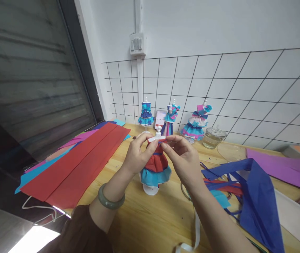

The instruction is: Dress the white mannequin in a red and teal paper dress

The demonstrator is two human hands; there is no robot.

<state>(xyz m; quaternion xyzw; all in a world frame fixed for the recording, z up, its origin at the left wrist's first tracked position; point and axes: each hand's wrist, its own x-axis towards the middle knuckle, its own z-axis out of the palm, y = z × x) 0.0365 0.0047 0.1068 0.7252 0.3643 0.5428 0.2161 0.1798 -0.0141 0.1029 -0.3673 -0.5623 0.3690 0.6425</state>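
Observation:
A small white dress form (150, 190) stands upright on the wooden table, clothed in a red dress (157, 162) with a light blue lower tier (155, 177) and a thin blue waistband. My left hand (138, 156) pinches the top edge of the dress at its left side, thumb in front and fingers behind. On the other side my right hand (182, 158) has its thumb and index finger closed on the bodice near a small blue detail. The fingertips of both hands partly cover the bodice top.
Three dressed mini forms (146, 114) stand along the wall, beside a glass of liquid (214, 137). Red sheets (73, 168) lie over other coloured ones at the left. Blue strips (260, 200), a purple sheet (284, 168) and white ribbon (197, 228) are at the right.

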